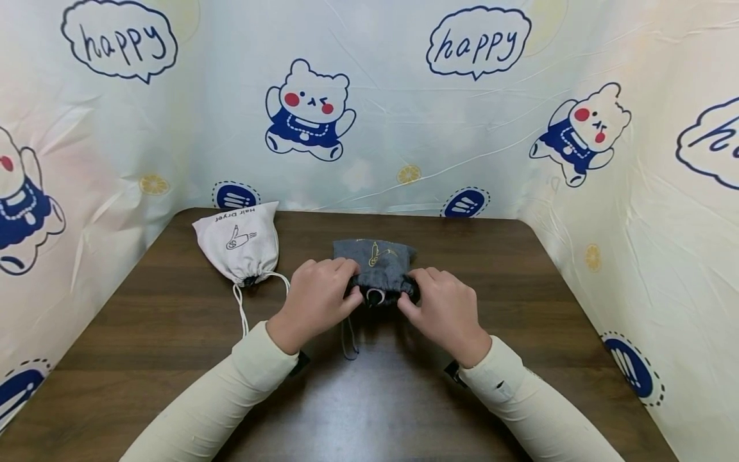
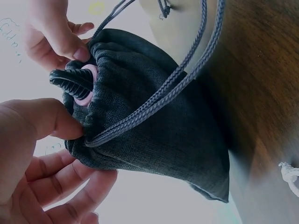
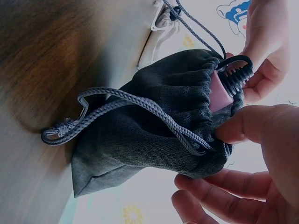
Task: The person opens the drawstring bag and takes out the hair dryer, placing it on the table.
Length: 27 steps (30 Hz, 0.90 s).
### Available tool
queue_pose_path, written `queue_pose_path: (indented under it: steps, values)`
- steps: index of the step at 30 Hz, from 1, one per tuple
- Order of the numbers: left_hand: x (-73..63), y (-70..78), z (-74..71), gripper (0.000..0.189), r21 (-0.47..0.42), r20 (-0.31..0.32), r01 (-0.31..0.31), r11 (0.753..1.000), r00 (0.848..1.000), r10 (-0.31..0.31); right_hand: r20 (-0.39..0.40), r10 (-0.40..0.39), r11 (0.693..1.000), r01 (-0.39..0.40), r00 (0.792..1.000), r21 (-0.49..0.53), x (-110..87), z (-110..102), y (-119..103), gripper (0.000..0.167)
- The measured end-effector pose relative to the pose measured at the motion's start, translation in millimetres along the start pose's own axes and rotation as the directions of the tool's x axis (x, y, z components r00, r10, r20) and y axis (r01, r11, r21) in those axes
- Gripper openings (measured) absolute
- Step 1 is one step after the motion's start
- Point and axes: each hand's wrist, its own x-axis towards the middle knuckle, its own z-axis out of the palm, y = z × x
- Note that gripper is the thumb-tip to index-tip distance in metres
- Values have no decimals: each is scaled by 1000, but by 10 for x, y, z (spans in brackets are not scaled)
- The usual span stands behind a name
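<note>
A dark grey drawstring bag (image 1: 391,273) with a yellow print stands at mid-table, its gathered mouth toward me. My left hand (image 1: 320,295) pinches the left edge of that mouth between thumb and fingers; my right hand (image 1: 447,311) does the same on the right edge. Inside the part-open mouth shows the end of a pink object (image 3: 219,95), with a black ribbed cord sleeve (image 3: 236,80) sticking out. The rest of it is hidden in the bag. A grey drawstring (image 2: 159,95) loops from each side of the mouth.
A white drawstring bag (image 1: 242,244) printed "Hair Dryer" lies at the back left, its white cords (image 1: 239,308) trailing toward my left forearm. The brown wooden table (image 1: 369,410) ends at a printed cloth backdrop (image 1: 387,115) behind and at both sides.
</note>
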Motion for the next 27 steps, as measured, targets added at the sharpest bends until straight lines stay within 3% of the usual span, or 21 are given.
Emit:
queue_pose_path:
  steps: [27]
  values:
    - [-5,-24,-17,12,-15,14,17,1000,1000,-17,-43,9,1000,-9,999,6,-5,2,11,29]
